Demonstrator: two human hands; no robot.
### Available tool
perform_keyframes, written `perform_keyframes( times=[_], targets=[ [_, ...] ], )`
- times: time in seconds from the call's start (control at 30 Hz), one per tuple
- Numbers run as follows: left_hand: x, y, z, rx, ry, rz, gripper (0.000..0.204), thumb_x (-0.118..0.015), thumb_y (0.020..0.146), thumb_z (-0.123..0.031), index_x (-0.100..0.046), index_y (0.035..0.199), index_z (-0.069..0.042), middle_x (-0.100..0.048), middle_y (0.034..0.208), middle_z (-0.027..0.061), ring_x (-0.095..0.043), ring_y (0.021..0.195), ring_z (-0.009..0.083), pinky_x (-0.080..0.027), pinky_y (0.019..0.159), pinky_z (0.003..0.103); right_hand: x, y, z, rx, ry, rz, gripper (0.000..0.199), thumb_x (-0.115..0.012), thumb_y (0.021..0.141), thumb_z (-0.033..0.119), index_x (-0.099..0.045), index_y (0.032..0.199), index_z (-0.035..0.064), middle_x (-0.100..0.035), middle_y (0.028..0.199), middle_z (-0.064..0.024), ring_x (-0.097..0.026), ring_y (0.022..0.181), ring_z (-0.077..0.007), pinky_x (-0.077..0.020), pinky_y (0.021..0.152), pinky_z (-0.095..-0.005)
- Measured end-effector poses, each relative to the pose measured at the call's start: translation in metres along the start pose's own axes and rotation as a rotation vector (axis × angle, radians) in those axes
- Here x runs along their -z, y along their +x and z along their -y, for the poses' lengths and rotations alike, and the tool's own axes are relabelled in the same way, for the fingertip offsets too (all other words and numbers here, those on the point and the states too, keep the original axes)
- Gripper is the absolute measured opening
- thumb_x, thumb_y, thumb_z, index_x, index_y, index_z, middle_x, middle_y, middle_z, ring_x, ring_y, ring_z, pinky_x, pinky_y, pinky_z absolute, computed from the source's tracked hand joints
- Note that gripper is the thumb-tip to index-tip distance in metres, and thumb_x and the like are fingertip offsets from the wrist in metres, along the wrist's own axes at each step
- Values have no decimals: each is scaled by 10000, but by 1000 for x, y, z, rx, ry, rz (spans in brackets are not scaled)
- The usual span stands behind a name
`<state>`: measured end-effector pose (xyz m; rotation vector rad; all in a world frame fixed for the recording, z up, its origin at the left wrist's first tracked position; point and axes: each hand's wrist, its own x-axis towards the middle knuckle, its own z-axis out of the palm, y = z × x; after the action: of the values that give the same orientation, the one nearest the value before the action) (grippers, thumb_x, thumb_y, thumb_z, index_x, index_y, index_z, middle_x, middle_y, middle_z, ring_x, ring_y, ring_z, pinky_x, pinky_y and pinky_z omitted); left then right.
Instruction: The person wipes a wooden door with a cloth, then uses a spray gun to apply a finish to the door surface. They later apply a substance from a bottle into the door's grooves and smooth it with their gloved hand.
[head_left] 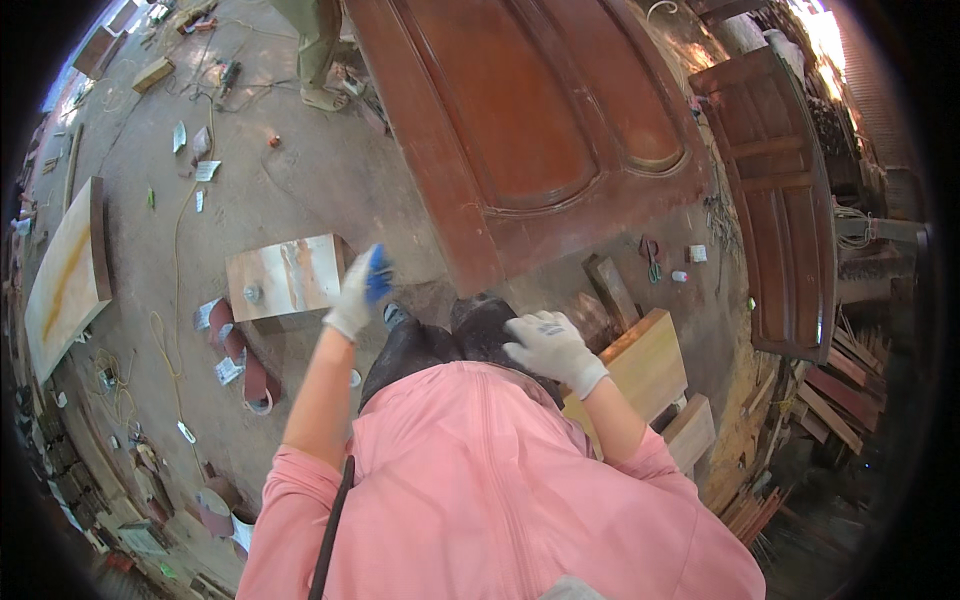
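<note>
My left hand (357, 297), in a white glove with a blue palm, is raised beside a pale wooden block (290, 277). Its fingers look apart and slightly blurred, and I see nothing in them. A small greyish object (252, 294) sits on the block's left end. My right hand (553, 347), also gloved, hovers at or rests on my right knee; I cannot tell which. Its fingers are loosely stretched and hold nothing visible. Ahead of my knees lies a large reddish-brown panelled wooden door (510, 100), its near edge just beyond both hands.
A second panelled door (775, 200) stands at the right. Thick timber blocks (640, 365) lie beside my right hip. Scissors (653, 262) rest on the floor. Left are sandpaper strips (240, 355), a cord (178, 250) and a pale slab (75, 275). Another person's leg (318, 50) shows ahead.
</note>
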<state>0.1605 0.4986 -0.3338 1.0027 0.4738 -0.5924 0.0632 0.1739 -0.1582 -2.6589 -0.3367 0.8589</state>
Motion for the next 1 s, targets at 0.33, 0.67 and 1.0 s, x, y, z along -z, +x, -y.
perform_keyframes(
  times=[0.33, 0.67, 1.0],
  targets=[
    [-88, 37, 126, -174, 547, 47, 586, -384, 1073, -348, -234, 1601, -143, -309, 1565, 255, -358, 1430, 392, -313, 1171, 433, -69, 65, -108, -789, 2255, -371, 626, -639, 932, 570, -519, 1379, 148, -573, 1341, -132, -567, 1201, -262, -476, 998, -481],
    [-168, 15, 77, -638, 1508, -646, 888, -616, 951, -451, -216, 1536, 82, -265, 1576, 310, -241, 1464, 489, -157, 1207, 583, -75, 75, -131, -777, 1936, -241, 675, -608, 941, 606, -510, 1404, 125, -597, 1313, -96, -630, 1089, -277, -556, 893, -457],
    [-239, 9, 65, -754, 1803, 71, 774, -643, 909, -438, -388, 1492, 3, -332, 1567, 263, -262, 1479, 439, -178, 1221, 561, -95, 74, -135, -537, 2209, -381, 766, -533, 933, 679, -486, 1416, 86, -569, 1379, -147, -567, 1227, -317, -460, 1051, -508]
  ],
)
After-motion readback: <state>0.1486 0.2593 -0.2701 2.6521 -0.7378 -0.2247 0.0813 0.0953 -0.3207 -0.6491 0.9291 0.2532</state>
